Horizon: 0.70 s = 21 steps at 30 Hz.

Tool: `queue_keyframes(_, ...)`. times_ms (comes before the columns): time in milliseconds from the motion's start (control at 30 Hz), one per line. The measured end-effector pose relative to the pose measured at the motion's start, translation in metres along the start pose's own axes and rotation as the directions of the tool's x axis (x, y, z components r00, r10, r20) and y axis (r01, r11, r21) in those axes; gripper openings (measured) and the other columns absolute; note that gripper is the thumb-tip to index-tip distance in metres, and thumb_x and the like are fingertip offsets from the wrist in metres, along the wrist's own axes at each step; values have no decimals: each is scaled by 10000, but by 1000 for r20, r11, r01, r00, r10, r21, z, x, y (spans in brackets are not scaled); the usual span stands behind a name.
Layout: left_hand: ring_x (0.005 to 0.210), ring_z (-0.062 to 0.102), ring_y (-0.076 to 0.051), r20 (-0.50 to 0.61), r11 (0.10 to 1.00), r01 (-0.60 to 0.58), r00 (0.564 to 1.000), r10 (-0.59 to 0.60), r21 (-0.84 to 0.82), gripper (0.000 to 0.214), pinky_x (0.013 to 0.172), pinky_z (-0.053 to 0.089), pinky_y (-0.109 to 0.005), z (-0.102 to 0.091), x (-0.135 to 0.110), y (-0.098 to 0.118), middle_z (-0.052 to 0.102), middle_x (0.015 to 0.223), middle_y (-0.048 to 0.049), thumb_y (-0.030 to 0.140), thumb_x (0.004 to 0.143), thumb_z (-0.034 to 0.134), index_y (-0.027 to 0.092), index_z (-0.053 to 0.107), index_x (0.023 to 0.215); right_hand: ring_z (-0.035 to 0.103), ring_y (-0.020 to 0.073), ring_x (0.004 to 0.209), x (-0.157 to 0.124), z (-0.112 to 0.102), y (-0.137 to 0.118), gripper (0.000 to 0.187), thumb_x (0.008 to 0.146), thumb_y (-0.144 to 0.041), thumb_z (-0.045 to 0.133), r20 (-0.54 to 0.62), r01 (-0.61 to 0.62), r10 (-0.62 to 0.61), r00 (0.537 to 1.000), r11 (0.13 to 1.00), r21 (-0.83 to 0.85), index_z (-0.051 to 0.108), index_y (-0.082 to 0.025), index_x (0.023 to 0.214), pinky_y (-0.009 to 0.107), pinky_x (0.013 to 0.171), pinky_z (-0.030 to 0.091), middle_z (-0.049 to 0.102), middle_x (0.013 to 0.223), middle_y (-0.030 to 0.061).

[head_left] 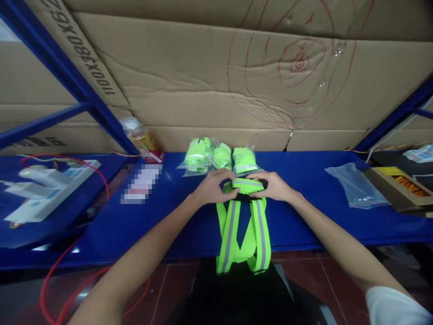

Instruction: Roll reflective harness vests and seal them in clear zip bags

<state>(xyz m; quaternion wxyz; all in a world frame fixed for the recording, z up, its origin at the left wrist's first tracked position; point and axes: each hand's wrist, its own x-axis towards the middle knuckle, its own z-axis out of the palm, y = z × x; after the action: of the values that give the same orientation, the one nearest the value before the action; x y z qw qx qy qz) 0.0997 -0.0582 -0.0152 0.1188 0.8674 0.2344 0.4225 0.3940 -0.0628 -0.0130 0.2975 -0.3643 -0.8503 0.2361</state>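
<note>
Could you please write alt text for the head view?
A person's left hand and right hand hold neon-green reflective straps over a blue table, loops trailing past its front edge. Three bagged green bundles sit behind.

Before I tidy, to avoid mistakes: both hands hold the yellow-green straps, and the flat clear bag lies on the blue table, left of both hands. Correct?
Wrong side: the left hand and right hand do hold the yellow-green straps, but the head view shows the flat clear bag on the blue table to their right.
</note>
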Motion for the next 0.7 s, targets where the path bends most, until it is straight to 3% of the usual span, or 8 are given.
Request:
queue_keyframes(67, 917, 778, -215, 7, 1000, -1, 1000, 1, 3, 225, 847, 608, -347, -6, 2, -2, 797, 1012, -49, 305, 875, 819, 222, 674, 1026, 812, 302, 1120, 0, -5, -4, 519, 775, -301, 965, 25, 5, -5, 1000, 1000, -24, 832, -234, 1272, 418, 986, 621, 865, 1223, 80)
queue_keyframes(167, 868, 739, -218, 112, 1000, 7, 994, -10, 22, 215, 806, 581, -352, -10, 3, -2, 763, 951, -38, 309, 833, 815, 222, 659, 952, 806, 276, 1109, -2, -10, -11, 502, 812, -252, 926, 67, 13, -12, 998, 1000, -12, 825, -236, 1304, 389, 971, 613, 858, 1255, 69)
queue_keyframes(300, 883, 732, -229, 242, 996, 85, 966, -92, 41, 249, 812, 571, -357, -7, 4, 2, 756, 992, -53, 366, 831, 787, 229, 607, 937, 796, 300, 1073, -3, -10, -13, 877, 719, -461, 1028, 157, -32, 36, 987, 999, -27, 722, -240, 1511, 415, 936, 627, 834, 1294, 99)
queue_keyframes(367, 862, 721, -223, 289, 990, 130, 947, -141, 59, 250, 792, 560, -350, -5, 4, 5, 754, 991, -48, 382, 829, 772, 237, 590, 920, 790, 334, 1114, -3, -9, -11, 976, 651, -536, 1058, 177, -42, 45, 983, 999, -21, 722, -241, 1518, 445, 967, 626, 824, 1314, 119)
queue_keyframes(467, 936, 739, -235, 317, 985, 159, 932, -174, 73, 239, 823, 568, -358, -4, 4, 8, 762, 1063, -55, 401, 851, 753, 243, 594, 935, 779, 343, 1151, -1, -8, -8, 845, 682, -520, 1049, 186, -10, 11, 982, 1000, -2, 780, -256, 1439, 455, 1010, 608, 817, 1310, 117)
queue_keyframes(567, 1129, 761, -289, 337, 978, 187, 918, -208, 94, 407, 951, 587, -402, -4, 5, 11, 771, 1241, -79, 549, 846, 831, 247, 608, 1000, 767, 312, 1044, 1, -6, -7, 730, 740, -473, 1025, 179, 27, -19, 984, 999, -40, 800, -244, 1396, 432, 941, 605, 809, 1175, 102)
queue_keyframes(633, 1101, 771, -320, 368, 959, 229, 888, -275, 166, 576, 937, 591, -427, -2, 6, 13, 779, 1215, -81, 672, 774, 894, 250, 601, 1035, 751, 321, 1045, 2, -6, -7, 738, 766, -457, 1010, 161, 44, -27, 987, 994, -101, 781, -213, 1423, 438, 929, 598, 783, 1154, 116)
queue_keyframes(700, 1009, 774, -325, 392, 933, 264, 853, -344, 245, 617, 860, 584, -421, 0, 7, 13, 780, 1119, -67, 678, 749, 914, 252, 590, 1057, 738, 340, 1094, 1, -4, -7, 732, 802, -442, 984, 149, 56, -31, 988, 984, -169, 759, -193, 1453, 451, 949, 590, 762, 1173, 136)
